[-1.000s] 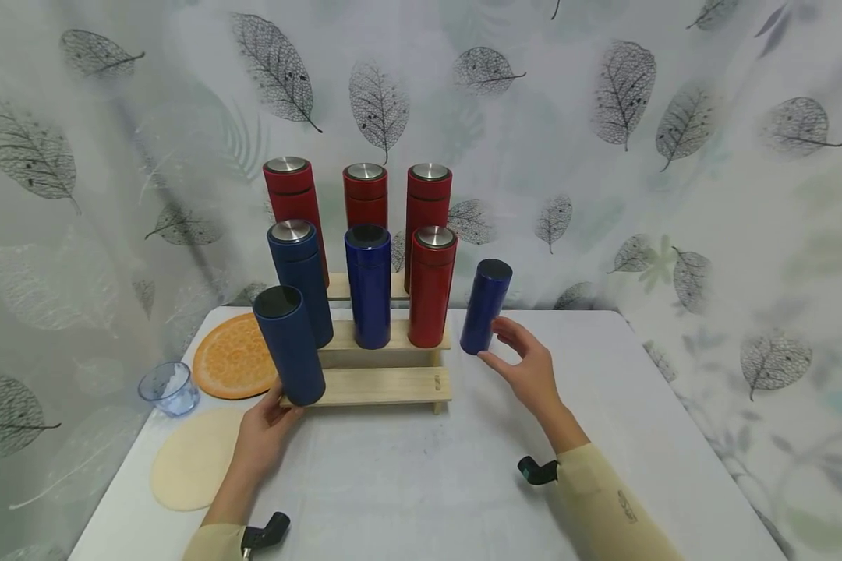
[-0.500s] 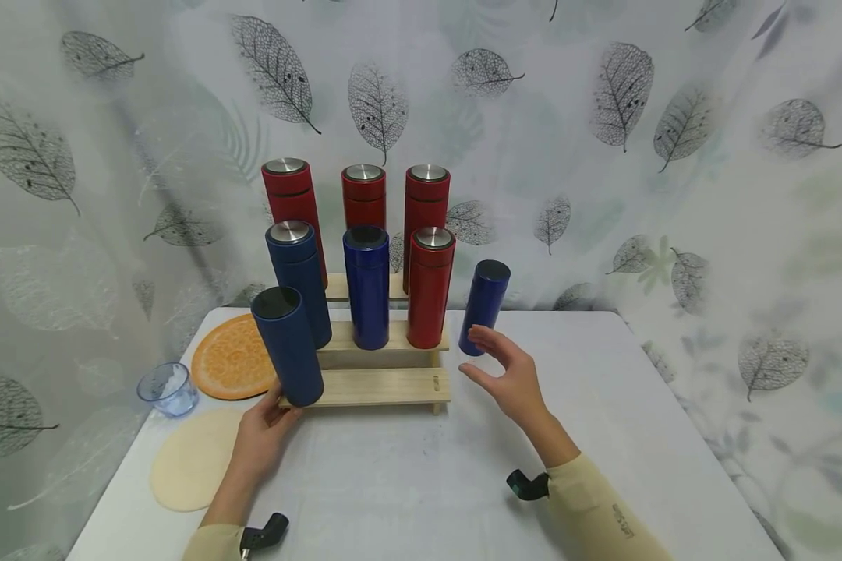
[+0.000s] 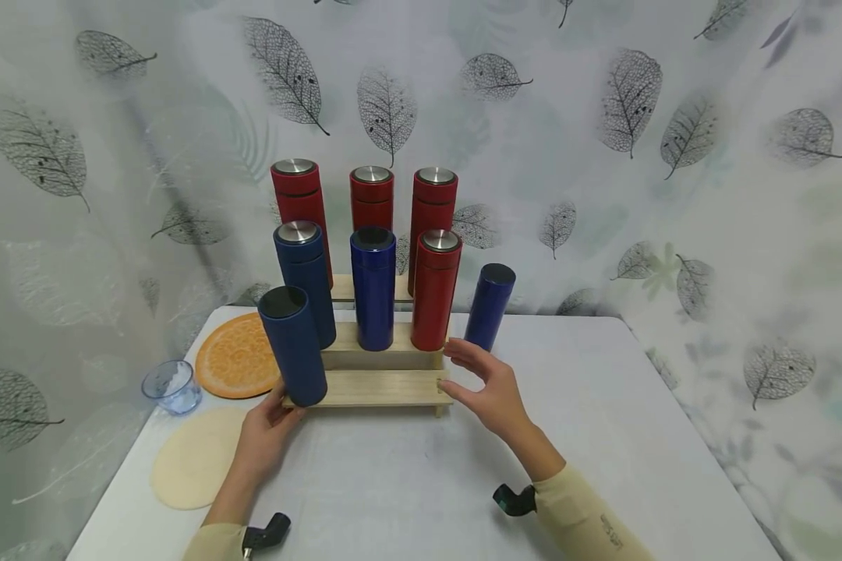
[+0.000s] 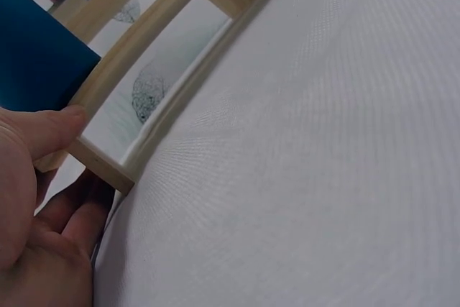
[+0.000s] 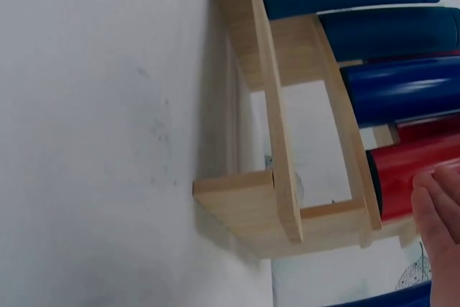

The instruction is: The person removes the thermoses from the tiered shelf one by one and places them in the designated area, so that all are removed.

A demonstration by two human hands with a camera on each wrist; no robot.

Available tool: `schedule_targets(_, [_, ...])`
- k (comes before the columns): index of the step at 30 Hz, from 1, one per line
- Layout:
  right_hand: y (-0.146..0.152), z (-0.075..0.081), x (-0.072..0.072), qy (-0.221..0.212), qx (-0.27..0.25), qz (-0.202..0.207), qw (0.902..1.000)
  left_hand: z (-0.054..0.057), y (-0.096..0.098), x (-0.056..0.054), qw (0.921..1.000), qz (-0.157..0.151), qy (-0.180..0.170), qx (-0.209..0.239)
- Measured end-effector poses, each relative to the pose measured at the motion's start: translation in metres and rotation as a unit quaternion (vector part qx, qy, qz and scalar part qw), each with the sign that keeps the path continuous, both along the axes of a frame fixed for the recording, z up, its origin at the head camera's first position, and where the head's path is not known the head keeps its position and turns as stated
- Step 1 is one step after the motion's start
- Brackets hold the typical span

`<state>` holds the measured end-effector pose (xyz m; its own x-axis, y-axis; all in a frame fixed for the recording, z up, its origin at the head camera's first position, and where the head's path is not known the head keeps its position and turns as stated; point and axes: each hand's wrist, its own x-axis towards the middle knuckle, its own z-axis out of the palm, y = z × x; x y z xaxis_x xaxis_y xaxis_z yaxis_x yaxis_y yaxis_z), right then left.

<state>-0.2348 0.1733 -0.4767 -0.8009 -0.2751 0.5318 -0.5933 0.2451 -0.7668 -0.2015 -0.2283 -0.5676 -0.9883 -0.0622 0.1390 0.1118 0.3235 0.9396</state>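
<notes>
A wooden tiered rack (image 3: 386, 388) stands on the table, bearing red and blue thermos flasks. My left hand (image 3: 265, 432) grips the left end of its lowest step; in the left wrist view the thumb (image 4: 54, 131) lies against the step and the fingers reach below it. Just above that hand stands a matte blue flask (image 3: 293, 347). My right hand (image 3: 489, 393), fingers spread and holding nothing, is by the rack's right end. In the right wrist view its fingers (image 5: 438, 206) overlap a red flask (image 3: 436, 292); whether they touch it, I cannot tell. A glossy blue flask (image 3: 489, 308) stands behind that hand.
Left of the rack lie an orange round mat (image 3: 235, 358) and a cream round mat (image 3: 195, 460). A blue-tinted glass (image 3: 174, 387) holding something white stands at the table's left edge. A leaf-patterned curtain (image 3: 547, 156) hangs behind.
My right hand has come away from the glossy blue flask and moved left, to the rack's right end. That flask stays standing on the table. My left hand keeps its place.
</notes>
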Motion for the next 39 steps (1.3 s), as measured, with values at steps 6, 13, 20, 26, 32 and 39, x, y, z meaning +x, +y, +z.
schedule_targets(6, [-0.011,-0.003,-0.001,0.008,0.007,0.030,0.9995,0.000,0.000,-0.001,1.0000,0.004,-0.006,-0.003])
schedule_targets(13, [-0.028,-0.002,0.008,0.011,-0.003,0.054,0.9985,-0.009,0.003,0.001,0.9999,-0.009,0.006,-0.007])
schedule_targets(20, [-0.054,0.007,0.002,0.034,-0.017,0.083,0.9958,-0.004,0.002,-0.001,0.9998,-0.003,0.018,-0.004])
schedule_targets(26, [-0.069,0.007,-0.001,0.025,0.001,0.096,0.9951,-0.002,0.001,-0.001,0.9999,-0.004,0.011,-0.004])
schedule_targets(32, [-0.087,0.008,-0.005,0.028,0.008,0.107,0.9939,-0.002,0.001,-0.001,0.9999,0.003,0.016,-0.005])
schedule_targets(39, [-0.101,0.010,-0.005,0.015,0.019,0.103,0.9944,-0.003,0.002,0.000,1.0000,-0.002,0.005,-0.004])
